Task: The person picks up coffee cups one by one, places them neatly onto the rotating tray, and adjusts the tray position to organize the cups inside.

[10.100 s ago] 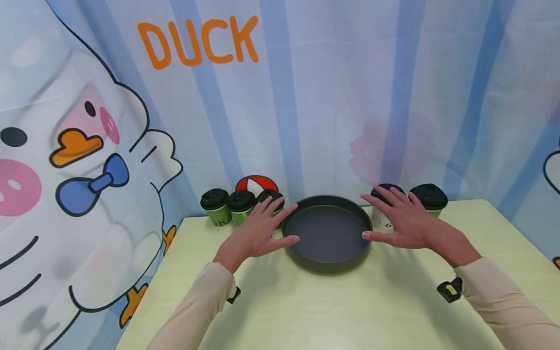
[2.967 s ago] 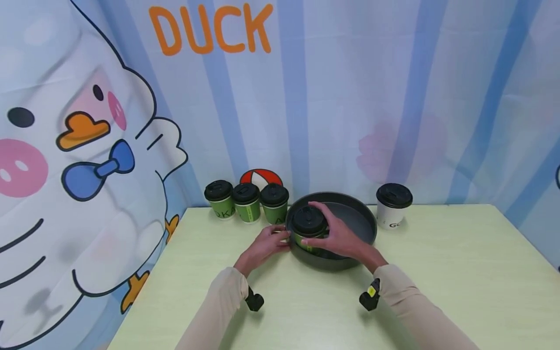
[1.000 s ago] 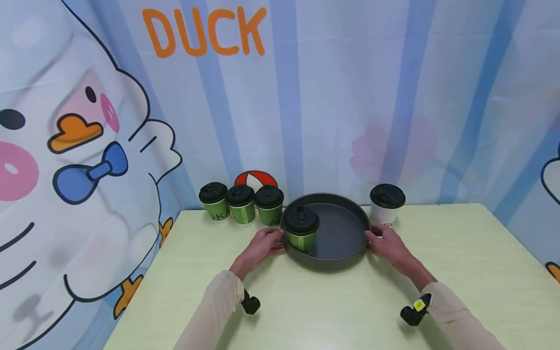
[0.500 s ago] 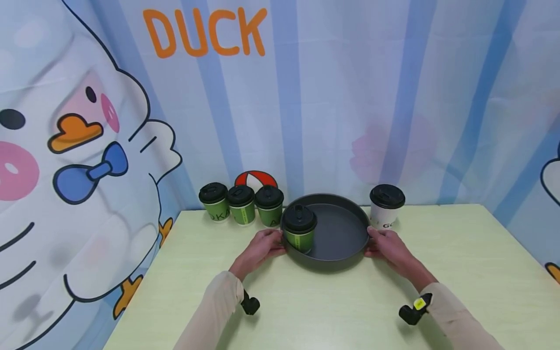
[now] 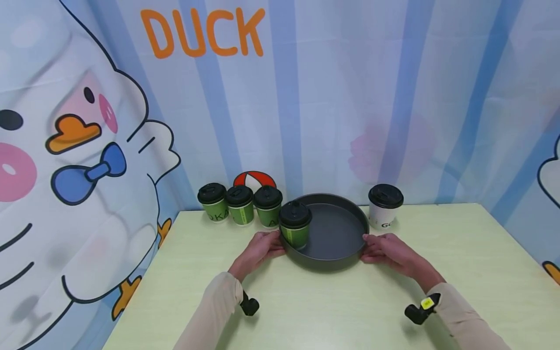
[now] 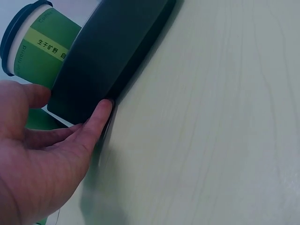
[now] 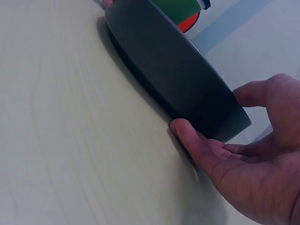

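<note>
A round dark grey baking pan point(image 5: 337, 233) sits at mid-table in the head view. Inside it, against the left wall, stands a green paper cup point(image 5: 295, 226) with a black lid. My left hand point(image 5: 259, 250) grips the pan's left side. In the left wrist view its thumb point(image 6: 37, 96) is at the upper edge and a finger point(image 6: 98, 117) at the bottom edge. On the opposite side my right hand point(image 5: 391, 253) grips the pan too, thumb point(image 7: 253, 93) at the rim and a fingertip point(image 7: 180, 129) at the base. Whether the pan is slightly raised I cannot tell.
Three green lidded cups point(image 5: 239, 206) stand in a row at the back left, the nearest close to the pan. A white cup point(image 5: 385, 206) with a black lid stands behind right. A printed curtain point(image 5: 323, 97) hangs along the back edge of the pale table point(image 5: 306, 311).
Earlier the right hand set the right-hand green cup in the pan, then moved to its rim. Over the last second that cup shifted left and back; my right hand slid toward the front.
</note>
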`<state>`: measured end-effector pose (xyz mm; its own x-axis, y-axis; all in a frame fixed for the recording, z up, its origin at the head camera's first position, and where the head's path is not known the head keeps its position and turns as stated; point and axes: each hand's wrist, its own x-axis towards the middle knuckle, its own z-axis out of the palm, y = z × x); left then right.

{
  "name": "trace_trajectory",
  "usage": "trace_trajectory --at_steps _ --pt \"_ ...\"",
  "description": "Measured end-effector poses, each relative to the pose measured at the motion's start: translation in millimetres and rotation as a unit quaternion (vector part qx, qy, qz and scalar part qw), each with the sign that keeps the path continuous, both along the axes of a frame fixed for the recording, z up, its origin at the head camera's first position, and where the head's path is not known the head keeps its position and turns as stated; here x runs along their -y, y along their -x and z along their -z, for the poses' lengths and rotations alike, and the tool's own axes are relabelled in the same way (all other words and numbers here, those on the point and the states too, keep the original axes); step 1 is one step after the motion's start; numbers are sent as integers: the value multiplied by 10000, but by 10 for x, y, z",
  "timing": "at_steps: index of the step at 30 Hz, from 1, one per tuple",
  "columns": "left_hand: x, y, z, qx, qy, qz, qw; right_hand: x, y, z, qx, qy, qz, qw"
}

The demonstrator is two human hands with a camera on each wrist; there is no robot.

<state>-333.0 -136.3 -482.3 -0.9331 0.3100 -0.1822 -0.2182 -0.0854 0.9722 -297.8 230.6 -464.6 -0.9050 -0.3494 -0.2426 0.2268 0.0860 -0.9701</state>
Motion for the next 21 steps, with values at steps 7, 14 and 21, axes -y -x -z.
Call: trace_trajectory --at_steps 7,14,21 --pt "1 -6 6 -25 8 40 10000 30 35 25 183 293 543 9979" --pt "-18 3 11 -51 90 -33 9999 10 28 45 297 330 485 9978" --pt "-22 -3 7 -74 112 -132 9998 -25 7 42 388 317 113 9987"
